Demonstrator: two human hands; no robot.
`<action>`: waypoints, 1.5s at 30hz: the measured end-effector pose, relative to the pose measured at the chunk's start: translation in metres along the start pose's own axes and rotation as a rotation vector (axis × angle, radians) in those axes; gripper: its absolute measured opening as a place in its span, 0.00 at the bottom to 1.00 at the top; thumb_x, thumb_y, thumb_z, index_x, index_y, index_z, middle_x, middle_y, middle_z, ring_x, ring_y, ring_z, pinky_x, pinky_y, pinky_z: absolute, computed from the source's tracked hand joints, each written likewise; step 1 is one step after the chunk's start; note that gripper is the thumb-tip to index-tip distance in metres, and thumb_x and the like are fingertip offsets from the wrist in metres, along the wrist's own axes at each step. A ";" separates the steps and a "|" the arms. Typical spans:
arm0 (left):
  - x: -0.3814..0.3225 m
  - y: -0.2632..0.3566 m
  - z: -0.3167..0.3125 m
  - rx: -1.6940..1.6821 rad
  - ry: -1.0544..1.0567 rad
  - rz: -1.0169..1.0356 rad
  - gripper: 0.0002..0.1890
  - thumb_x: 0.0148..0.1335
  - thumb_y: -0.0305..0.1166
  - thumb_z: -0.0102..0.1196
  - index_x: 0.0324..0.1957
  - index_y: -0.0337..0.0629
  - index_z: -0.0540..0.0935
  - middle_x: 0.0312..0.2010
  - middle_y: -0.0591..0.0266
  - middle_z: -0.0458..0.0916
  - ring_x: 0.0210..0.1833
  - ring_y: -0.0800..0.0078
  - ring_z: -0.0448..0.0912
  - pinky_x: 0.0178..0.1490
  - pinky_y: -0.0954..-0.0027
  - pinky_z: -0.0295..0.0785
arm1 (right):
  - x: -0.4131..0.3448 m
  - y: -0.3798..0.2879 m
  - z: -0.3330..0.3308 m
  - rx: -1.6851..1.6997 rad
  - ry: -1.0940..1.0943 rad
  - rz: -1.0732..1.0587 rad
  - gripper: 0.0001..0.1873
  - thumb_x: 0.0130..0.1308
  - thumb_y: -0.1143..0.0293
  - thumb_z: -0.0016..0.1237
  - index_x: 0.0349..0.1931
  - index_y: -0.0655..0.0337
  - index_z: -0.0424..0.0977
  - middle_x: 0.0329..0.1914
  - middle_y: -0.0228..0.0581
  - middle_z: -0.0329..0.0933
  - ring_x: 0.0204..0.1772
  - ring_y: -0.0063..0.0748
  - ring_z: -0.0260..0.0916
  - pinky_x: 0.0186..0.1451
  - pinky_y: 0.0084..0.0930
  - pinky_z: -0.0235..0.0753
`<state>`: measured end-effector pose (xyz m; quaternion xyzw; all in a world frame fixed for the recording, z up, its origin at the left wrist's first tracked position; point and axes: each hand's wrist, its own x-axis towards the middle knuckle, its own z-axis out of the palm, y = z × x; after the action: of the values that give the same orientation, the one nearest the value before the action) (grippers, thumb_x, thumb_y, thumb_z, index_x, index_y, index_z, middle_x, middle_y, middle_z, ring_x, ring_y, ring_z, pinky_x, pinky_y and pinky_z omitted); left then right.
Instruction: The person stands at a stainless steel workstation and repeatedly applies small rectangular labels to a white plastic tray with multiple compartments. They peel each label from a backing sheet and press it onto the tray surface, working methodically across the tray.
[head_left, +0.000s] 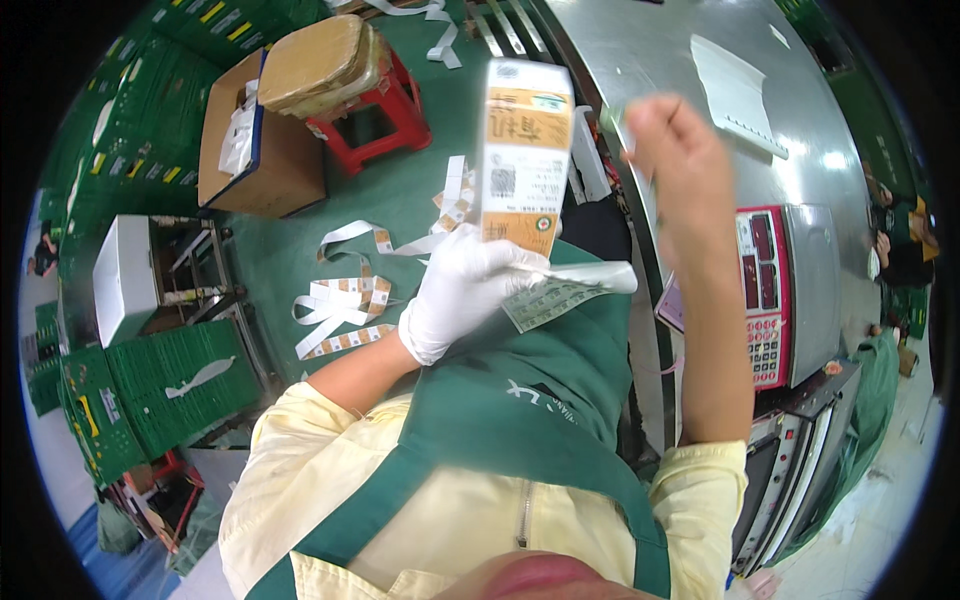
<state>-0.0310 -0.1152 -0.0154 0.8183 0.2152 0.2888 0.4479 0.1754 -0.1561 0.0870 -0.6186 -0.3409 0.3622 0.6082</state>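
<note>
My left hand (469, 281), in a white glove, grips a strip of printed orange-and-white labels (529, 161) that stands up from the fingers. The same hand also holds a sheet of small printed stickers (551, 296), its upper part curled back toward the right. My right hand (671, 146) is bare, raised and blurred, with its fingers curled, to the right of the label strip beside the metal table's edge. A small pale greenish patch shows by its fingertips; whether the hand holds it cannot be told.
A metal table (637, 52) at the right bears a white sheet (731, 94) and a red-framed digital scale (765, 300). Label strips (349, 296) lie on the green floor. Left are a red stool (375, 127), a cardboard box (274, 165) and green crates (180, 382).
</note>
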 end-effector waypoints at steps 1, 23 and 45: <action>0.003 0.000 0.000 0.079 0.077 0.002 0.10 0.44 0.28 0.70 0.32 0.45 0.87 0.29 0.59 0.84 0.36 0.59 0.82 0.40 0.64 0.75 | -0.010 0.007 -0.001 -0.098 -0.016 0.051 0.09 0.69 0.64 0.53 0.37 0.59 0.76 0.26 0.20 0.69 0.29 0.09 0.60 0.37 0.11 0.63; 0.017 0.015 -0.018 0.087 -0.010 0.303 0.11 0.41 0.30 0.70 0.30 0.51 0.84 0.37 0.58 0.82 0.44 0.54 0.79 0.50 0.56 0.72 | -0.013 0.019 0.012 -0.021 -0.429 0.133 0.16 0.69 0.61 0.54 0.45 0.68 0.76 0.40 0.30 0.79 0.42 0.17 0.73 0.47 0.18 0.73; 0.008 0.014 -0.014 0.118 0.102 0.066 0.11 0.46 0.26 0.71 0.34 0.44 0.85 0.40 0.61 0.85 0.44 0.63 0.78 0.49 0.65 0.71 | -0.035 0.029 0.011 -0.025 -0.048 0.078 0.19 0.63 0.74 0.53 0.54 0.69 0.74 0.35 0.29 0.77 0.39 0.15 0.71 0.47 0.16 0.70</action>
<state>-0.0328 -0.1090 0.0044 0.8342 0.2273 0.3313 0.3777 0.1478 -0.1820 0.0590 -0.6304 -0.3353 0.3959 0.5774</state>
